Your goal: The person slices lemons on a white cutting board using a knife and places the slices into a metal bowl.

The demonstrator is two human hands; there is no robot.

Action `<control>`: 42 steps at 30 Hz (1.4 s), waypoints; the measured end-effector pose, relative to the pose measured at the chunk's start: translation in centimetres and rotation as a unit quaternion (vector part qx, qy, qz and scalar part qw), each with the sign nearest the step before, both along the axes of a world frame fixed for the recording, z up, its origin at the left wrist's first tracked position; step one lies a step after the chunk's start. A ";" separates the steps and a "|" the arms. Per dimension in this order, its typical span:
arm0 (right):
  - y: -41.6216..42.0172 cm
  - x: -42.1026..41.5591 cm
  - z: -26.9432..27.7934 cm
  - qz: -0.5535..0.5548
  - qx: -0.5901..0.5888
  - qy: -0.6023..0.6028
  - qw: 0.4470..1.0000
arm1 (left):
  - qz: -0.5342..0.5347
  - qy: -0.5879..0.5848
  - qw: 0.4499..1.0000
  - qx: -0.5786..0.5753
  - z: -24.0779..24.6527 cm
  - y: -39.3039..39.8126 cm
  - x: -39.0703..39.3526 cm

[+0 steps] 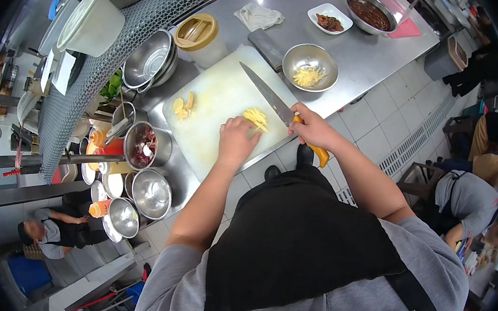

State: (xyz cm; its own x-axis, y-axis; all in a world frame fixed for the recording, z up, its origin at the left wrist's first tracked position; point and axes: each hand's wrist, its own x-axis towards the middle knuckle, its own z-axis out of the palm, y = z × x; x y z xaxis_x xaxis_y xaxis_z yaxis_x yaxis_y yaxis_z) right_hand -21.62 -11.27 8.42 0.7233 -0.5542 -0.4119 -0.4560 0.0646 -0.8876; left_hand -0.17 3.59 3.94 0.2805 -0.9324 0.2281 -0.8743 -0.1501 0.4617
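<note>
My right hand grips the yellow handle of a chef's knife, whose blade points away from me over the right side of a white cutting board. My left hand rests on the board, fingers against a small pile of pale yellow strips that look like julienned ginger. Several ginger pieces lie near the board's left edge. To the right of the board, a steel bowl holds more of the same strips.
Steel bowls, a pot with purple-red pieces and bottles crowd the left. Behind stand a lidded tub, a cloth, a white dish of food and a bowl of dark sauce. Other people are on both sides.
</note>
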 end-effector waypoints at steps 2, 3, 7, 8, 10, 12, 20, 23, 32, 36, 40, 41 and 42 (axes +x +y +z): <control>0.2 -0.2 0.0 0.004 0.002 0.000 1.000 | -0.013 0.005 1.000 0.012 -0.9 -0.3 -0.4; 0.3 -0.5 -0.3 0.002 0.005 -0.001 1.000 | -0.014 0.015 0.999 0.025 -0.8 -0.4 -0.4; 0.5 -1.8 -1.4 -0.012 0.028 0.000 1.000 | -0.025 0.044 0.998 0.029 0.3 0.0 0.3; 0.5 -2.4 -1.5 -0.020 0.042 -0.002 0.999 | -0.028 0.049 0.998 0.018 0.4 0.3 0.7; 0.5 -3.3 -1.6 -0.031 0.071 -0.010 0.997 | -0.015 0.081 0.996 0.025 0.3 0.3 1.6; 0.4 -4.1 -2.3 -0.040 0.091 -0.012 0.995 | 0.005 0.115 0.993 0.030 0.3 0.0 2.1; 1.5 -4.5 -5.2 -0.049 0.154 -0.015 0.987 | 0.124 0.137 0.982 0.036 -0.9 -0.6 3.0; 2.8 -2.9 -5.6 -0.018 0.156 -0.012 0.988 | 0.162 0.184 0.969 0.007 -3.1 -0.9 3.6; 6.2 0.2 -5.4 0.006 0.164 -0.026 0.986 | 0.191 0.241 0.944 0.117 -0.6 -3.7 0.0; 5.9 0.0 -4.8 -0.004 0.148 -0.040 0.988 | 0.186 0.256 0.946 0.070 -1.0 -4.2 -0.2; 4.3 -1.2 -2.1 -0.059 0.110 -0.071 0.990 | 0.133 0.258 0.957 -0.009 0.4 -8.2 -0.6; 3.6 -1.8 -0.8 -0.079 0.096 -0.082 0.989 | 0.114 0.243 0.963 -0.038 1.3 -9.7 -1.2; 2.9 -2.4 0.4 -0.101 0.080 -0.093 0.987 | 0.093 0.229 0.967 -0.068 2.7 -11.3 -2.0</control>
